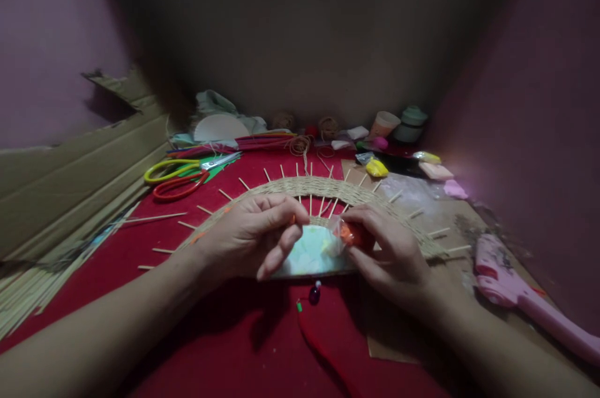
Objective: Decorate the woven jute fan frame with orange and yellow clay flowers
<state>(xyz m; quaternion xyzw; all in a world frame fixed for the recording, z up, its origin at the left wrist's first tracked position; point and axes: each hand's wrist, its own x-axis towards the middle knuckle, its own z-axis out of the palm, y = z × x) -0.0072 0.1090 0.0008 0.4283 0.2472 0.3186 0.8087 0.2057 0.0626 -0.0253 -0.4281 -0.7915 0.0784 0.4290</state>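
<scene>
My right hand point(387, 248) is closed around a small clear packet of orange clay point(349, 233). My left hand point(267, 229) pinches thumb and forefinger together on a tiny orange piece of clay point(294, 218), its other fingers curled loosely. Beneath both hands lies a half-round woven twine piece point(304, 186) with thin sticks poking out around its arc. Its light blue centre panel point(307, 253) shows between my hands. Small orange bits point(199, 236) sit on the weave near my left wrist. A dark bead point(314, 293) lies just below the panel.
Yellow-and-red-handled scissors point(180, 179) lie at the left, above a bundle of thin sticks point(42, 292). A pink glue gun point(501, 279) rests on cardboard at the right. Yellow clay point(376, 167), twine balls point(328, 127) and a cup point(385, 124) line the back. A red strip point(319, 351) lies in front.
</scene>
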